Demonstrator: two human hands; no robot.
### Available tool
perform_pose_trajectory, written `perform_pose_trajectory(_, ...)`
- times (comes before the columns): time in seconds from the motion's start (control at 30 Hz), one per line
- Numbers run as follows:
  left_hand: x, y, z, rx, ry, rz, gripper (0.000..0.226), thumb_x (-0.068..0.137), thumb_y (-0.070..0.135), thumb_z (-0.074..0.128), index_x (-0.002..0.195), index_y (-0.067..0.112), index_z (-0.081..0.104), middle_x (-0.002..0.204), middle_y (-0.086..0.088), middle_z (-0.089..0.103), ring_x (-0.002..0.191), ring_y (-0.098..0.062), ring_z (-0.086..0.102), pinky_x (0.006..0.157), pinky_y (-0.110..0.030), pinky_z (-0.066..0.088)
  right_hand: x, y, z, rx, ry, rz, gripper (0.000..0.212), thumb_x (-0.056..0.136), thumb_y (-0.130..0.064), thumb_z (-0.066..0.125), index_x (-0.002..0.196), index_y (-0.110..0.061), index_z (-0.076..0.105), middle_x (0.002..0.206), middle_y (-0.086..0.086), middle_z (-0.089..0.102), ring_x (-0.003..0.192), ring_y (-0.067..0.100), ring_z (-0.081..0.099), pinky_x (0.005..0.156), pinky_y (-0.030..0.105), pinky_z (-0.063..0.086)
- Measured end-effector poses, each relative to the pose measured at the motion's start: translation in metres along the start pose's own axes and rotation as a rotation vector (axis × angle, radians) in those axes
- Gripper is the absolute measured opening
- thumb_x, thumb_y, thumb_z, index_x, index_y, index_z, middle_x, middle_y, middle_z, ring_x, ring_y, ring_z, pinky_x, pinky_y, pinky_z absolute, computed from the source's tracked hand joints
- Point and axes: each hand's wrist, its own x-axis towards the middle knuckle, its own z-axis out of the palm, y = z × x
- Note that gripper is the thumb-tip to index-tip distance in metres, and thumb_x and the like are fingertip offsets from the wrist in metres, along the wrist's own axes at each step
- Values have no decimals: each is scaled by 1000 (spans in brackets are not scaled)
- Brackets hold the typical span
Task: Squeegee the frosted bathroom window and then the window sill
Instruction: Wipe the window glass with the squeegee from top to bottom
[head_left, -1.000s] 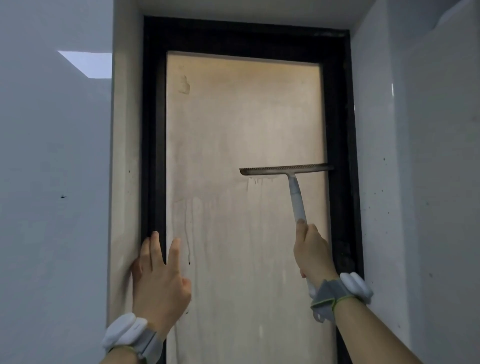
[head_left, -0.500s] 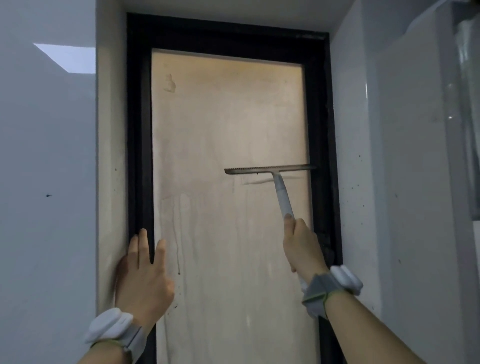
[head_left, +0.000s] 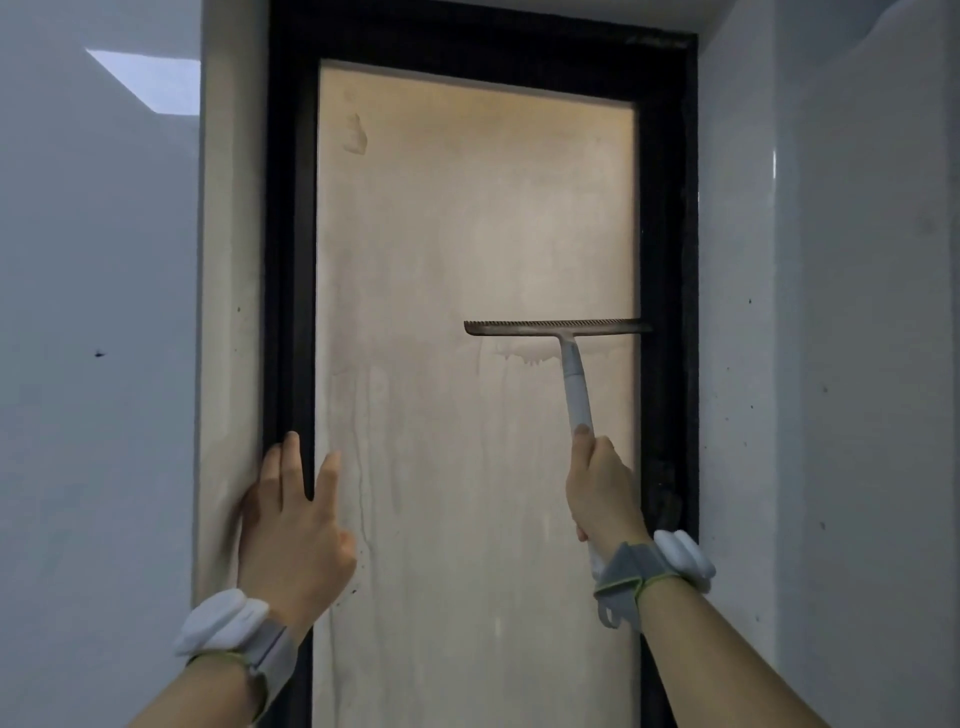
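The frosted window pane (head_left: 467, 249) fills the middle of the view inside a black frame (head_left: 291, 260). A squeegee (head_left: 558, 328) with a grey blade and a white handle lies against the pane's right half, blade level and reaching the right frame. My right hand (head_left: 602, 488) grips the lower handle. A wet line with drips shows just under the blade. My left hand (head_left: 293, 519) rests with straight fingers on the left frame and the wall reveal. The sill is out of view.
Pale tiled walls (head_left: 831, 364) flank the recess on both sides. A smudge (head_left: 356, 136) marks the pane's upper left, and run marks (head_left: 363, 441) streak its lower left. A bright rectangle of light (head_left: 150, 80) lies on the left wall.
The squeegee blade has edged a little upward on the pane, leaving a wet drip line below it. My left hand stays on the frame; the view shifted slightly.
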Motion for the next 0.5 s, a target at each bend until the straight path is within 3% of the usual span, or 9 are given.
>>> perform_pose_trajectory(0.17, 1, -2, -2, -32, 12, -3, 84, 58, 16, 73, 138, 15, 45, 154, -26, 29, 138, -44, 30, 97, -58, 43, -29, 23, 14, -15, 5, 30, 50, 99, -61, 16, 86, -22, 45, 74, 7, 60, 61, 25, 61, 52, 46, 58)
perform_pose_trajectory(0.27, -1, -2, -6, -46, 5, -6, 83, 62, 16, 72, 141, 15, 45, 156, -25, 25, 141, -42, 26, 102, -57, 41, -43, 29, 17, 0, -14, 52, 50, 99, -60, 16, 86, -22, 45, 74, 7, 60, 63, 25, 60, 53, 49, 59)
perform_pose_trajectory(0.33, -2, 0, -12, -62, -24, -28, 80, 71, 19, 66, 146, 19, 37, 161, -20, 17, 146, -38, 16, 107, -54, 38, -47, 32, 14, 3, -32, 59, 50, 99, -60, 16, 88, -21, 45, 75, 8, 59, 65, 26, 60, 50, 47, 58)
perform_pose_trajectory(0.5, -7, 5, -29, -154, -37, -50, 77, 79, 17, 58, 150, 20, 29, 164, -15, 6, 149, -34, 5, 110, -49, 35, -52, 34, -1, -6, -74, 90, 50, 100, -59, 18, 90, -20, 46, 78, 8, 59, 62, 26, 59, 35, 25, 43)
